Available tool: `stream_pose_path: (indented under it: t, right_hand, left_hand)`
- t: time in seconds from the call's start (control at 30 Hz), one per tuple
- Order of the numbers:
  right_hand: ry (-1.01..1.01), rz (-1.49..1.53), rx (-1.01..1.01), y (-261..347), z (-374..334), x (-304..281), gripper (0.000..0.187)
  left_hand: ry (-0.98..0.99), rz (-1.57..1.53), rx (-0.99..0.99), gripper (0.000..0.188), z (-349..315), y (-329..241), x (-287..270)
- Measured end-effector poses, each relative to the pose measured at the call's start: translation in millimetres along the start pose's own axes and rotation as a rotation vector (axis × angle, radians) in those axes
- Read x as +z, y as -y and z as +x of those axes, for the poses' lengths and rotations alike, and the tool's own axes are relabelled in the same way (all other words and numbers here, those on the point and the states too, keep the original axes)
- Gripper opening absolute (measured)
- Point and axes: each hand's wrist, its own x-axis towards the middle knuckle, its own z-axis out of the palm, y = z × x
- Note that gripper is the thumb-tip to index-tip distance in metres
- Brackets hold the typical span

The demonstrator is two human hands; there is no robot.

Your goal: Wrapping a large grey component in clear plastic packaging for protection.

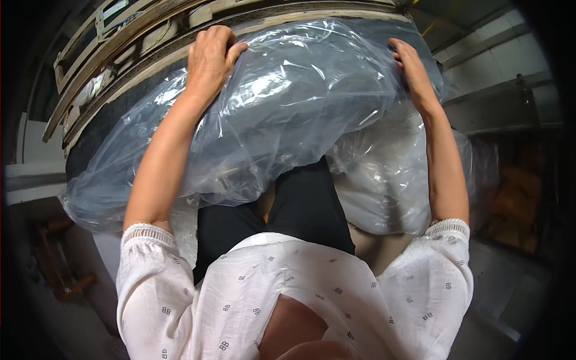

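Observation:
A clear plastic film (288, 90), loose and wrinkled, lies over a dark padded surface in front of me and hangs toward my lap. At the film's far left edge, my left hand (211, 60) is closed, its fingers bent down over the film and its thumb pointing right. My right hand (411, 65) is at the film's right end, with its fingers loosely bent and apart and nothing seen between them. Part of the dark surface (114, 114) shows bare at the left. Both palms are hidden.
Beyond the dark surface runs a machine frame with long wooden and metal rails (114, 57). More crumpled clear plastic (384, 174) hangs beside my right leg. A brown wooden object (60, 264) stands at the lower left, and orange-brown shapes (516, 204) are at the right.

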Motion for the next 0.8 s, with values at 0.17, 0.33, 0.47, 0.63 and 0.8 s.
stream_pose_path:
  t: [0.17,0.33,0.47,0.63,0.8]
  right_hand:
    - [0.086,-1.290,-0.219,28,32,4,0.050]
    - [0.005,-1.233,-0.465,-19,5,15,0.053]
    - [0.284,-0.968,-0.644,30,-71,77,0.055]
    - [0.050,-0.838,-0.899,16,-28,66,0.042]
    - [-0.023,-0.455,-0.439,17,0,-12,0.030]
  left_hand:
    - [0.041,-0.574,-0.181,0.015,-17,-18,-11]
    - [0.264,-0.516,-0.481,0.015,-88,28,-76]
    - [0.332,-0.390,-0.637,0.013,-167,107,-165]
    - [0.226,-0.332,-0.565,0.015,-161,125,-154]
    - [0.063,-0.297,-0.527,0.017,-164,137,-137]
